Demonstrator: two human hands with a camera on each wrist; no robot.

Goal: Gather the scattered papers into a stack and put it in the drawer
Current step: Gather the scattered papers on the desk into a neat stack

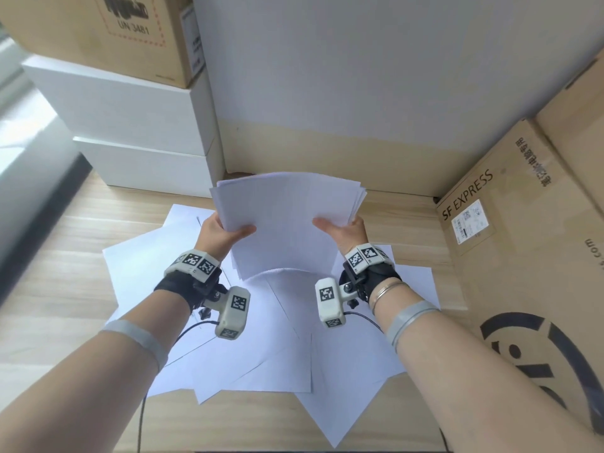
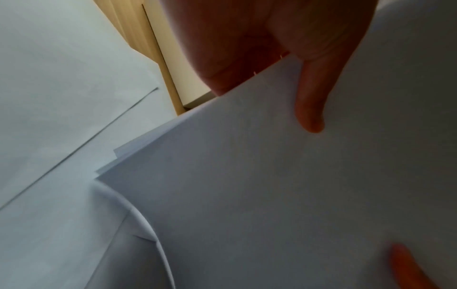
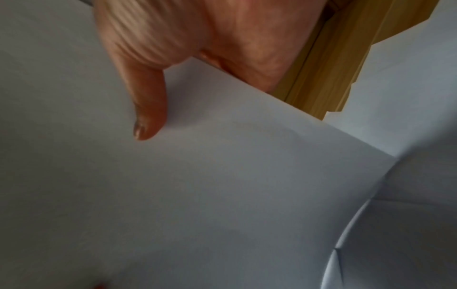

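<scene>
A bundle of white sheets point(image 1: 287, 220) is held up on edge above the wooden table, its lower edge resting on the loose papers point(image 1: 261, 348) spread below. My left hand point(image 1: 225, 235) grips the bundle's left side, thumb on the near face. My right hand point(image 1: 340, 232) grips its right side the same way. The left wrist view shows the thumb point(image 2: 311, 109) pressed on the bundle point(image 2: 272, 195); the right wrist view shows the other thumb point(image 3: 148, 109) on the same sheets point(image 3: 222, 185). The sheet edges are slightly uneven. No drawer is in view.
White boxes point(image 1: 137, 125) with a brown carton point(image 1: 98, 31) on top stand at the back left. Cardboard cartons point(image 1: 510, 230) line the right side. A pale wall point(image 1: 343, 93) closes the back. Bare wooden tabletop point(image 1: 58, 289) shows to the left.
</scene>
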